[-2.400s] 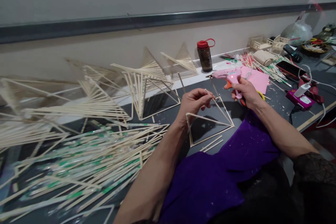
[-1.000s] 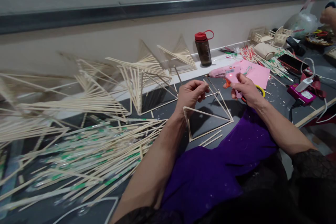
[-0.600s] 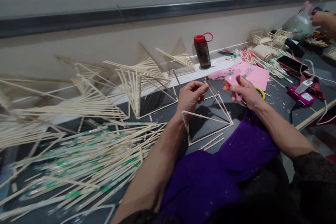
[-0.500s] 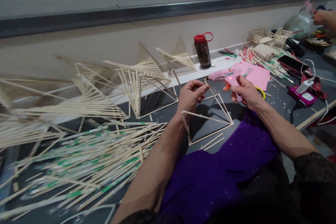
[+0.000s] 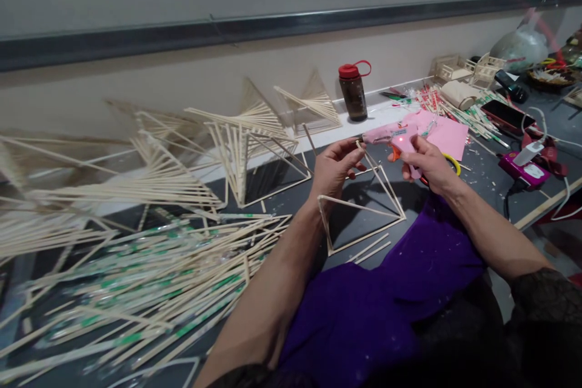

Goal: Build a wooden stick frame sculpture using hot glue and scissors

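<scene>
My right hand is wrapped round the grip of a pink hot glue gun, with its small light glowing. Its nozzle points left and sits at the fingertips of my left hand. Thumb and fingers of that left hand pinch the upper end of a thin wooden stick on an open stick frame, which stands on the dark table. Whether the nozzle touches the stick is hard to tell. Two short loose sticks lie in front of the frame.
Many wrapped and bare sticks cover the left of the table. Fan-shaped stick structures stand along the wall. A bottle with a red lid is behind my hands. To the right are pink paper, a phone and a purple power block.
The glue gun has shifted slightly, bringing its nozzle closer to my left fingertips. The other person's hand at the far upper right has gone out of view.
</scene>
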### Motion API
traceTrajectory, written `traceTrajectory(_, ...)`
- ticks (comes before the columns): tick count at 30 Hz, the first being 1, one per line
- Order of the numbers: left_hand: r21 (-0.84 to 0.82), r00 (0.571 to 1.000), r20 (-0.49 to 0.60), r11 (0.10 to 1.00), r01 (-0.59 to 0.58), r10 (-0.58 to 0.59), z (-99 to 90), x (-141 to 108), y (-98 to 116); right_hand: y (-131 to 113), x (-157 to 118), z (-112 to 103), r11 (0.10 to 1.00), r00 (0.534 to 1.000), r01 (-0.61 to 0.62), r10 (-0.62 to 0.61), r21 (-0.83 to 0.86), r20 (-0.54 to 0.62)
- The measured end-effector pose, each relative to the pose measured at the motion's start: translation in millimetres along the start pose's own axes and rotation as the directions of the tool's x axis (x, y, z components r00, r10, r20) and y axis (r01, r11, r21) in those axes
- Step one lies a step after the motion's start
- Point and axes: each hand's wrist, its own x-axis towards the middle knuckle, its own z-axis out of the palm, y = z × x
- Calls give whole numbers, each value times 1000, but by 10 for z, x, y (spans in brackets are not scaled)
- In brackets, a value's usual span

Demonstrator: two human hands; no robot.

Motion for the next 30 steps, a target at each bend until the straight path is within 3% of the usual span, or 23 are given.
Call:
traceTrajectory(13,1,1000,-8,1000,28,-28,-21,9,-14,-34,-5,-88,998,996,62,-60,27,-64)
traceTrajectory(20,-1,1000,-3,1000,17,-17,-40,15,-25,-168,-63,-183,996,998,65,-66,-61,-5)
traceTrajectory(30,29,1000,-9,1000,1,-1,-61,31,-63,-118,-58,-160,990,994,97,-91,-103,60)
